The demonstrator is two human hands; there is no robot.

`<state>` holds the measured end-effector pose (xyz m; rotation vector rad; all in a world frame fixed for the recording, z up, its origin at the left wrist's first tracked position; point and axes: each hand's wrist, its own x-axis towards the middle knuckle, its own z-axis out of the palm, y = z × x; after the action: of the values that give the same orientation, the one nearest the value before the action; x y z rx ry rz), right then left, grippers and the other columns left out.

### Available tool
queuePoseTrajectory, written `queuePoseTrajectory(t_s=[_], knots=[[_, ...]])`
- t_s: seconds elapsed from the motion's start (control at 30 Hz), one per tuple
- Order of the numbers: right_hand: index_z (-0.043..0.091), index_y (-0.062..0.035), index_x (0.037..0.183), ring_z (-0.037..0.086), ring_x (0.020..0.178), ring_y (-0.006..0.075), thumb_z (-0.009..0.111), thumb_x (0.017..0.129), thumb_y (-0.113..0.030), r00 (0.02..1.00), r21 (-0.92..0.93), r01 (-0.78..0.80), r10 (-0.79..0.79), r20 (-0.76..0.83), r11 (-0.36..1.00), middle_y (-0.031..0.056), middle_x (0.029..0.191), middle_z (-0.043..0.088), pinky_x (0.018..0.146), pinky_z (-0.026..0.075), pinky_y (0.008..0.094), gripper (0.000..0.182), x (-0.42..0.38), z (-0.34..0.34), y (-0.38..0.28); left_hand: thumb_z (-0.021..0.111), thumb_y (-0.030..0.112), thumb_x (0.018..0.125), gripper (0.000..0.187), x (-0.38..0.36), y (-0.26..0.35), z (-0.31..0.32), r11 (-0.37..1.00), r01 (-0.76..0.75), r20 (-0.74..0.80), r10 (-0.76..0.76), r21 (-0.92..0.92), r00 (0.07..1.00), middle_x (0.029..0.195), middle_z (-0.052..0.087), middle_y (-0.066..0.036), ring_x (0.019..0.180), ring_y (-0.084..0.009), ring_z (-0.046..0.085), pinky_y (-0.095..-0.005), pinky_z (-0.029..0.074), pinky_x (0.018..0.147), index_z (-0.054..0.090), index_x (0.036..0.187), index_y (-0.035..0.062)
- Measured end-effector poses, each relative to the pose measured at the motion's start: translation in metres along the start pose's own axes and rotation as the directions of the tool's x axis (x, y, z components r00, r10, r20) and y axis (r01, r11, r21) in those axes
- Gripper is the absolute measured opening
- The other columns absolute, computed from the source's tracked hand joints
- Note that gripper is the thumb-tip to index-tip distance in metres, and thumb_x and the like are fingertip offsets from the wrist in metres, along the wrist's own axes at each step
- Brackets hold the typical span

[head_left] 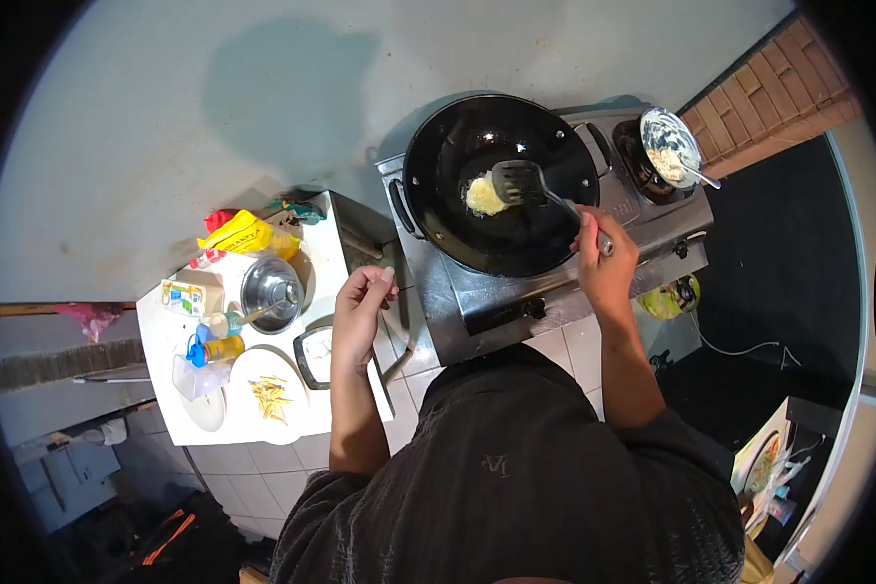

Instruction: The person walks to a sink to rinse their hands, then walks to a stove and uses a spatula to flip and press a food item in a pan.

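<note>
My right hand [605, 255] is closed around the handle of a slotted spatula [519, 182]. The spatula's dark head reaches into a large black wok [496, 243] and touches or overlaps the edge of a pale yellow piece of food [484, 196]. Shiny liquid, probably oil, lies around that food. My left hand [365, 300] hovers left of the wok, near the white table's edge, its fingers curled in with the thumb against them. Nothing shows in it.
The wok stands on a steel gas stove [457, 302]. A bowl of white mixture [670, 141] with a spoon sits on the right burner. On the white table [346, 263] are a steel bowl [271, 292], a plate of yellowish strips [248, 370], a yellow bag [248, 237] and a dark-rimmed tray [313, 355].
</note>
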<state>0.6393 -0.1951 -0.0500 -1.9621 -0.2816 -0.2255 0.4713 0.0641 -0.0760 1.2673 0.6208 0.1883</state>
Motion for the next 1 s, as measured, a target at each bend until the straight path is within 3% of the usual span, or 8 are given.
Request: queuePoseTrajectory(t_s=[0.13,0.2,0.3,0.4,0.67,0.9,1.0], knots=[[0.067,-0.0002,0.094,0.063,0.064,0.0194,0.063,0.087,-0.009,1.0,0.0,0.018,-0.018,0.007,1.0,0.014,0.08,0.066,0.06,0.049,0.0283,0.012,0.019,-0.004,-0.003,0.058,0.02,0.092,0.013,-0.011,0.004,0.005,0.999,-0.033,-0.036,0.033,0.002,0.999,0.076,0.057,0.0,0.07,-0.0073,0.05,-0.0211,0.037,0.065,0.058,0.088,0.0081],[0.067,0.0001,0.095,0.063,0.064,0.0223,0.063,0.087,-0.01,0.972,-0.034,0.234,-0.234,-0.019,0.972,0.015,0.082,0.066,0.061,0.049,0.0291,0.013,0.028,0.0,0.008,0.058,0.02,0.092,0.013,-0.014,0.003,0.009,0.999,-0.044,-0.048,0.044,-0.012,0.998,0.076,0.057,0.0,0.07,-0.0073,0.05,-0.0212,0.037,0.065,0.058,0.088,0.0081],[0.066,0.0002,0.095,0.064,0.068,0.0248,0.063,0.087,-0.01,0.987,0.098,0.155,-0.158,0.033,0.983,0.0155,0.084,0.066,0.064,0.05,0.0301,0.014,0.033,0.008,0.008,0.057,0.02,0.092,0.013,-0.017,0.005,0.015,0.999,-0.039,-0.068,0.038,-0.008,0.997,0.076,0.057,0.0,0.07,-0.0076,0.05,-0.0214,0.037,0.065,0.058,0.088,0.0074],[0.067,-0.0003,0.095,0.066,0.074,0.0276,0.064,0.086,-0.011,0.977,0.135,0.186,-0.198,0.084,0.973,0.0155,0.086,0.067,0.069,0.05,0.0315,0.015,0.037,0.018,0.018,0.058,0.02,0.092,0.013,-0.023,0.008,0.021,0.998,-0.057,-0.07,0.057,0.011,0.996,0.076,0.056,0.0,0.071,-0.0081,0.051,-0.022,0.038,0.065,0.058,0.088,0.0072],[0.067,-0.0013,0.094,0.066,0.079,0.0298,0.062,0.088,-0.016,0.984,0.087,0.164,-0.169,0.048,0.983,0.0165,0.088,0.067,0.071,0.05,0.0329,0.016,0.055,0.003,0.014,0.06,0.023,0.091,0.016,-0.037,0.014,0.025,0.997,-0.077,-0.152,0.078,0.012,0.985,0.076,0.058,0.001,0.072,-0.0071,0.053,-0.0217,0.038,0.066,0.06,0.088,0.008],[0.066,-0.0021,0.093,0.064,0.077,0.0334,0.063,0.087,-0.018,0.964,-0.049,0.264,-0.261,0.052,0.963,0.0168,0.085,0.066,0.068,0.049,0.0352,0.017,0.059,0.0,0.02,0.06,0.022,0.091,0.015,-0.041,0.012,0.028,0.996,-0.087,-0.182,0.085,-0.003,0.98,0.077,0.059,0.002,0.072,-0.0066,0.052,-0.0213,0.038,0.065,0.06,0.089,0.0076],[0.066,-0.0028,0.093,0.064,0.077,0.0337,0.062,0.088,-0.018,0.974,-0.003,0.219,-0.218,0.064,0.976,0.0176,0.084,0.066,0.067,0.049,0.0352,0.017,0.061,0.003,0.024,0.06,0.022,0.091,0.015,-0.04,0.008,0.028,0.996,-0.094,-0.169,0.094,0.006,0.981,0.077,0.058,0.001,0.072,-0.0067,0.052,-0.0214,0.038,0.065,0.06,0.09,0.0073]])
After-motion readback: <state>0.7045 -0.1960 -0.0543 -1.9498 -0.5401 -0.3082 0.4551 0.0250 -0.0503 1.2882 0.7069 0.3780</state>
